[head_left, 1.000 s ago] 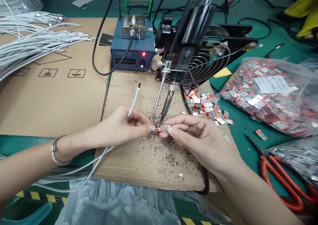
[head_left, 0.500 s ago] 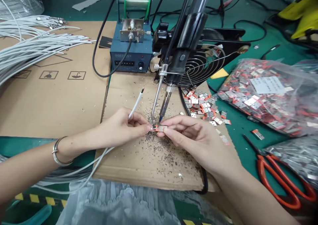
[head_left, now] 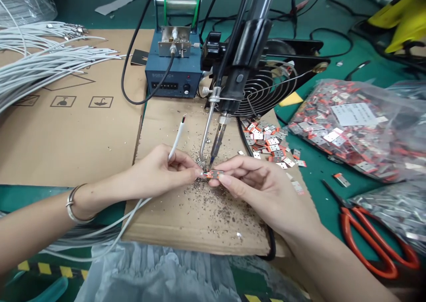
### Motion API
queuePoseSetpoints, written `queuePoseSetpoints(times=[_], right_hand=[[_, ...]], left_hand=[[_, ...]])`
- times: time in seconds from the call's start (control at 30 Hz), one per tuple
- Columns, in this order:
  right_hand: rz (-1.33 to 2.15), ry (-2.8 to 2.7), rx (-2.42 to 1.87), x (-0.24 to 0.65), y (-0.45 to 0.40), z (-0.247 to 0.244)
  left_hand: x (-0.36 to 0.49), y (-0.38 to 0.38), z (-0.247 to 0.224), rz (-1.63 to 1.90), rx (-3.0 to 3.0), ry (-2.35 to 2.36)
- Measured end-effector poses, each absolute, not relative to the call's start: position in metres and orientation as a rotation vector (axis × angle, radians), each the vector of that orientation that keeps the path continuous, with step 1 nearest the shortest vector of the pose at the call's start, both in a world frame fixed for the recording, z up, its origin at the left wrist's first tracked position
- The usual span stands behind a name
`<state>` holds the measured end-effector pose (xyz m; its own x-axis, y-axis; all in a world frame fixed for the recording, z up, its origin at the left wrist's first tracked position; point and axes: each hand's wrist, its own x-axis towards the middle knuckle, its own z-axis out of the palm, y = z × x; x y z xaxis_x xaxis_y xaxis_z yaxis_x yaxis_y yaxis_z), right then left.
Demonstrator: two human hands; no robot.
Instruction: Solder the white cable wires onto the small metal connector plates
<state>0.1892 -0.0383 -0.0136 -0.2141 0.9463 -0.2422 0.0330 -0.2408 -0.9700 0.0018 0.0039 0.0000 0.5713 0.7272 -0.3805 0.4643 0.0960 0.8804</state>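
My left hand (head_left: 163, 171) is closed on a white cable (head_left: 177, 137), pinching one end between thumb and fingertips. Another stripped cable end sticks up above this hand, with dark wires at its tip. Between thumb and forefinger, my right hand (head_left: 266, 188) grips a small orange and silver USB connector (head_left: 215, 174). The cable end and the connector meet just under the tip of a stand-mounted soldering iron (head_left: 218, 144). A bent metal solder feed tube (head_left: 206, 133) comes down beside the tip. Fingers partly hide the joint, so contact with the tip is hard to make out.
Behind stands a blue solder feeder (head_left: 173, 77) with a solder spool (head_left: 181, 2), next to a black fan (head_left: 262, 93). Loose USB connectors (head_left: 273, 144) lie right, near a full bag (head_left: 346, 124) and red-handled scissors (head_left: 369, 244). Bundled white cables (head_left: 49, 66) lie left on cardboard (head_left: 73, 146).
The connector has tilted slightly in my right hand, its face now darker. Both hands hold the same things at nearly the same spot. The whole view has shifted a little.
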Motion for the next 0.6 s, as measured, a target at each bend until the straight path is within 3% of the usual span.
queuePoseSetpoints(times=[0.6], right_hand=[[1.582, -1.198, -1.285, 0.1882, -0.0375, -0.0115]], left_hand=[[0.0008, 0.0046, -0.0012, 0.277, 1.556, 1.024]])
